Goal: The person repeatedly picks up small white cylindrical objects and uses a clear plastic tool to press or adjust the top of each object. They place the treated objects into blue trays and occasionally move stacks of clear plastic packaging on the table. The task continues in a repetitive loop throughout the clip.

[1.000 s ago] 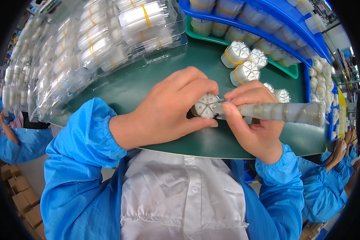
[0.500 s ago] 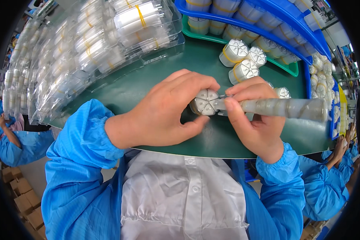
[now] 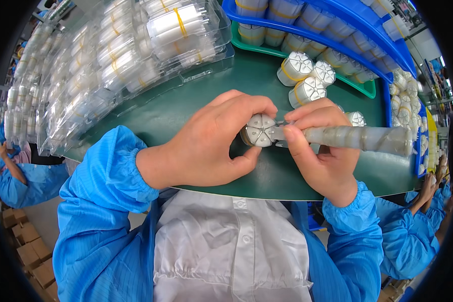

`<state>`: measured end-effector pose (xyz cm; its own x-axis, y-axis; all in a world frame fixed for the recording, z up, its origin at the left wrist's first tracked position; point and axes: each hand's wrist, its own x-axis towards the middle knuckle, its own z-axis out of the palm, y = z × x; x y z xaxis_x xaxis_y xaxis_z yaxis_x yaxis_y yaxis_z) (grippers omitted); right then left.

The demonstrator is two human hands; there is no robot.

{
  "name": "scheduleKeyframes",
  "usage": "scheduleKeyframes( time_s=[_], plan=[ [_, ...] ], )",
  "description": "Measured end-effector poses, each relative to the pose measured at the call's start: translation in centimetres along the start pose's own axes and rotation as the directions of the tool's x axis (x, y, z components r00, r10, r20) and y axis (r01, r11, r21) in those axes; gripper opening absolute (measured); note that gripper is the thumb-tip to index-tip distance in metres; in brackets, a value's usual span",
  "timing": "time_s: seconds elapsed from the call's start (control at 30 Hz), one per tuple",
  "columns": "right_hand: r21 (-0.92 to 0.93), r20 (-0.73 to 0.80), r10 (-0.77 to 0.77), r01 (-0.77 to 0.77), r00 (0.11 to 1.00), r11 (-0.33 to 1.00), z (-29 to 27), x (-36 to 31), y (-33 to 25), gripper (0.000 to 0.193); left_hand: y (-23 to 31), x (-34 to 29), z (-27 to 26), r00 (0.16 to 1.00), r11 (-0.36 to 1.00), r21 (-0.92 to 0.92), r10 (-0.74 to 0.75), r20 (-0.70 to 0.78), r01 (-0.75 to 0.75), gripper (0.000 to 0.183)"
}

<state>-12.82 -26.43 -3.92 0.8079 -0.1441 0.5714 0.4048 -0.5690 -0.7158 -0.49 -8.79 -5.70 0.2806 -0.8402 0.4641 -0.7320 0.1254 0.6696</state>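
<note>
My left hand point(image 3: 206, 138) curls its fingers and thumb around a round bundle point(image 3: 260, 129), whose white end face is split into wedge-shaped segments with small marks. In my right hand point(image 3: 324, 148) is a hand tool point(image 3: 360, 139) with a long, grey, tape-wrapped handle pointing right. The tool's narrow tip reaches the right side of the bundle's end face; its exact kind is hidden by my fingers. Beyond my right hand stand several similar white bundles point(image 3: 307, 91) with yellow bands, and one more bundle point(image 3: 356, 119) sits just right of my fingers.
Clear plastic trays point(image 3: 186, 75) of banded white cylinders are piled at the left on the green table point(image 3: 158, 113). A green tray point(image 3: 370, 90) and a blue bin point(image 3: 332, 31) with more bundles stand at the back right. Co-workers' blue sleeves point(image 3: 32, 185) show at both sides.
Almost nothing differs. My left thumb has shifted slightly against the bundle, and both hands with the tool keep nearly the same place.
</note>
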Motion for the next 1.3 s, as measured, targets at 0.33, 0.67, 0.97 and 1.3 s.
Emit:
scheduleKeyframes(
  time_s=[0.33, 0.67, 0.97, 1.3],
  plan=[
    [-0.002, -0.075, -0.051, 0.051, 0.996, 0.999, -0.23, -0.12, 0.34, 0.016, 0.04, -0.22, 0.22, 0.997, 0.997, 0.005, -0.072, -0.008, 0.072, 0.058],
    [-0.021, -0.015, -0.044, 0.043, 0.999, 0.999, -0.32, 0.16, 0.14, 0.016, -0.31, -0.05, 0.31, 0.998, 0.998, -0.043, -0.052, 0.02, 0.053, 0.057],
    [-0.04, 0.008, 0.023, -0.022, 1.0, 0.999, 0.11, 0.21, -0.06, 0.017, -0.14, 0.15, 0.1, 1.0, 0.999, 0.036, -0.011, -0.021, 0.012, 0.052],
    [0.005, -0.084, -0.005, 0.005, 0.996, 1.0, -0.16, -0.14, 0.09, 0.016, 0.06, -0.52, 0.22, 0.995, 0.993, -0.077, -0.092, 0.031, 0.094, 0.067]
  ],
)
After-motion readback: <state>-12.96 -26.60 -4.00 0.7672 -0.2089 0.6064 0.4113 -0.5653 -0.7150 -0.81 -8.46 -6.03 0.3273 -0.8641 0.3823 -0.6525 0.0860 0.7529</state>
